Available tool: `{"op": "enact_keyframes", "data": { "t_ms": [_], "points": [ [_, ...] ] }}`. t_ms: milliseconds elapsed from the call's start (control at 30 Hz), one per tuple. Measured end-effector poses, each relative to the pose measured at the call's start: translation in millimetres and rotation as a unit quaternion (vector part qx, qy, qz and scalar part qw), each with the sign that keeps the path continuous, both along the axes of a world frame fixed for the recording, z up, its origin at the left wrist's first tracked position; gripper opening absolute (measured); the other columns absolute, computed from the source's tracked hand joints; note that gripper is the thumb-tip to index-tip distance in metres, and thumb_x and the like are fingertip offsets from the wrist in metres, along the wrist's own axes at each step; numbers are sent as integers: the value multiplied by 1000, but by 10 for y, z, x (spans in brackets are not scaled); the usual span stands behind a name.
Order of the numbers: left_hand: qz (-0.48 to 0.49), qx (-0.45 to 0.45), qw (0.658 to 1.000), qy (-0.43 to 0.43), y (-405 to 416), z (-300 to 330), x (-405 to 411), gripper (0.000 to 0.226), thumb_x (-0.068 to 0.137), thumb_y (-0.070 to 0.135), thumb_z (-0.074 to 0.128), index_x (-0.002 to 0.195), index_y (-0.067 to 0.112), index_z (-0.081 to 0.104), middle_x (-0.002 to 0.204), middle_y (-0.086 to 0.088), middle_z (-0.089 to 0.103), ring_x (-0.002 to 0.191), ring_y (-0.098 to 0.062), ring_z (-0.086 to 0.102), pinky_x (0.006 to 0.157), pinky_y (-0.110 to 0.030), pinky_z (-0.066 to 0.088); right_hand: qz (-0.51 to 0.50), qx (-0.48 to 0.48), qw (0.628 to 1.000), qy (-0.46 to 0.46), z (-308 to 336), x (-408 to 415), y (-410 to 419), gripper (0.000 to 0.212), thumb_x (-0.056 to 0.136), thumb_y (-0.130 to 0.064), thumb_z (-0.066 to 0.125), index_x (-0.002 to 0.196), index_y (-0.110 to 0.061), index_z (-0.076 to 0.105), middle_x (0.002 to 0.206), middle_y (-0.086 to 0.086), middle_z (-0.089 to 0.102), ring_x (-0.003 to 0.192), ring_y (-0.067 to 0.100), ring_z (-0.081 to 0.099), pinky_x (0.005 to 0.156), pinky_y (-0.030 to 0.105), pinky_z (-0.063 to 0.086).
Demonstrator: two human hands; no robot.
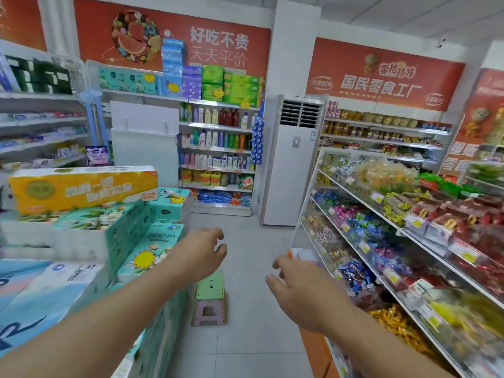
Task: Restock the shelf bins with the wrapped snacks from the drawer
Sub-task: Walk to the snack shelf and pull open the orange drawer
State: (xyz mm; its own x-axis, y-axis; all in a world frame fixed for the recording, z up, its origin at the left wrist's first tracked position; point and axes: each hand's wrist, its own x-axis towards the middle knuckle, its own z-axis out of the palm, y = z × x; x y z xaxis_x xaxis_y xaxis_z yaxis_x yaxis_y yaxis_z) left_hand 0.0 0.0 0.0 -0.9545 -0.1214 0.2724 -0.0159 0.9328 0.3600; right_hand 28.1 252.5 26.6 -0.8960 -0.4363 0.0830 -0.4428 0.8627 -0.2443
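While reaching out over the pale tiled aisle floor (245, 336), left hand (201, 255) bare, fingers loosely curled, grip on nothing — right hand (297, 290) likewise relaxed and holding nothing, just beside the white tiered shelf bins (392, 230) heaped with bright wrapped snacks (354, 271). Green-topped folding plastic stool (210, 289) between both forearms — stacked tissue packs (109, 222) at left.

A small grocery shop. Right of the right hand (301, 291), tiered shelf bins (387, 236) hold wrapped snacks behind yellow price tags (377, 197). Left of the left hand (200, 255), tissue packs (109, 222) are stacked. Well beyond both hands stand shelves of shampoo and detergent bottles (218, 148), orange wall banners (174, 39) and a floor air conditioner (294, 159).
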Motion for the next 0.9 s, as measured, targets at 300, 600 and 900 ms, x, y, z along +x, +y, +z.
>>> {"op": "enact_keyframes", "data": {
  "t_ms": [300,600,900],
  "points": [
    [8,-2,999,-47,91,-283,-958,39,104,43,49,139,26,57,132,2,64,111,-20,62,93,-38,55,15,36,999,-16,-368,-1090,53,47,106,-55,35,138,-24,51,128,0,64,117,25,59,96,43,50],
    [42,1,998,-57,233,-459,-1922,37,103,44,49,135,28,60,128,4,66,109,-17,62,93,-38,55,45,49,997,-34,-532,-2307,190,42,105,-55,36,128,-24,53,120,1,63,110,24,60,92,43,53],
    [48,4,997,-63,-247,-614,-2849,36,103,42,51,136,30,60,133,5,65,114,-17,62,96,-39,56,63,75,994,-40,-628,-3273,-315,45,104,-57,37,133,-26,52,126,-2,62,114,22,60,94,44,52]
  ]
}}
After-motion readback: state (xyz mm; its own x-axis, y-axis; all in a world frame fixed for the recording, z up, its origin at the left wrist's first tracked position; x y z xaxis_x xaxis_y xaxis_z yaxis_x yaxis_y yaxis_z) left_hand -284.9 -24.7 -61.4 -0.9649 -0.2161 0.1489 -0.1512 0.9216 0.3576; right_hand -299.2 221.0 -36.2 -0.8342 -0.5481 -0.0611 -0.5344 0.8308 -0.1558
